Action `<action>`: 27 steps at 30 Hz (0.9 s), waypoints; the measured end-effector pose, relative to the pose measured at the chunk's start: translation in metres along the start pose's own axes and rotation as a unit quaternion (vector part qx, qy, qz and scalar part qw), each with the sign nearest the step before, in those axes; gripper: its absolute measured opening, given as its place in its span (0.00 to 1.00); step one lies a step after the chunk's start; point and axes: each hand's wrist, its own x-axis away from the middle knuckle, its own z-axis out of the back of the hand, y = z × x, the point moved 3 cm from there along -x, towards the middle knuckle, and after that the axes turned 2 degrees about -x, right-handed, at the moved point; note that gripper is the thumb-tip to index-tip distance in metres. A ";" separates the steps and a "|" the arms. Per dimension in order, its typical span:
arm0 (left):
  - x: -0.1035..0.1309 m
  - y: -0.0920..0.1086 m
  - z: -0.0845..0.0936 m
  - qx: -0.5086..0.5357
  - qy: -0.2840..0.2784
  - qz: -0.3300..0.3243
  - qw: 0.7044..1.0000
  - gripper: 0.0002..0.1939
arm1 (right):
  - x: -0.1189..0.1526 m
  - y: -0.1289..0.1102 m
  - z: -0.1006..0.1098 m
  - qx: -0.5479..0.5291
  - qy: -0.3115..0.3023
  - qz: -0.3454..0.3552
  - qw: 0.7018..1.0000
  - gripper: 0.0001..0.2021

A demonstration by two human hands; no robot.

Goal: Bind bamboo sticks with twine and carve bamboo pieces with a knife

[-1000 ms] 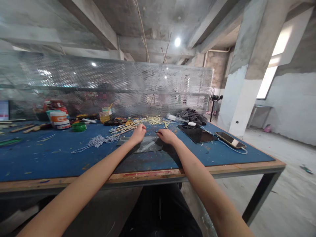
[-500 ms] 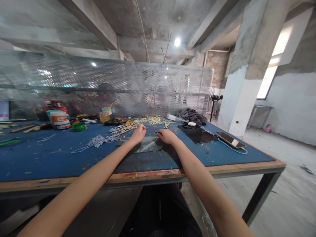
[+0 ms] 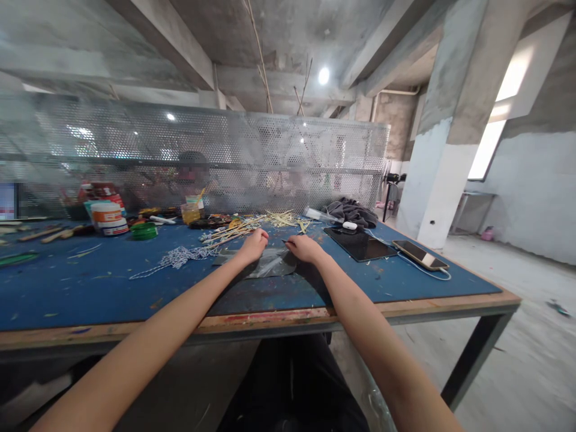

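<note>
Both of my hands are above a thin, greyish, shiny sheet (image 3: 272, 267) lying on the blue table mat. My left hand (image 3: 254, 246) is closed with the fingertips together, and whatever it may pinch is hidden or too small to see. A short gap to the right, my right hand (image 3: 305, 247) is closed around a thin dark pointed thing (image 3: 284, 241), whose tip pokes out toward the left hand. Beyond my left hand lie thin wooden sticks (image 3: 231, 231). A tangle of white and blue cord (image 3: 182, 257) is left of them.
Pale shavings (image 3: 283, 218) are heaped at the back. To the right are a black tablet (image 3: 360, 245), a phone (image 3: 419, 255) with a white cable, and a dark cloth (image 3: 353, 212). Paint jars (image 3: 108, 219) stand on the left. A perforated metal screen (image 3: 252, 156) rises behind the table.
My left hand has shifted very slightly toward the right and down. The right hand and the sheet look about the same.
</note>
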 end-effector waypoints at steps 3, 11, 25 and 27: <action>-0.001 0.001 0.002 -0.002 0.000 -0.001 1.000 0.14 | 0.001 0.000 0.001 -0.002 0.000 0.000 1.000 0.15; -0.003 -0.002 -0.001 0.041 -0.007 0.022 0.999 0.14 | 0.001 0.000 0.000 -0.006 0.001 0.001 1.000 0.15; 0.007 0.010 -0.003 0.259 -0.078 0.019 0.963 0.13 | 0.001 -0.007 0.004 -0.019 0.045 0.042 0.998 0.15; 0.007 0.011 -0.004 0.293 -0.083 0.024 0.952 0.13 | 0.001 -0.010 0.005 -0.023 0.050 0.050 0.997 0.14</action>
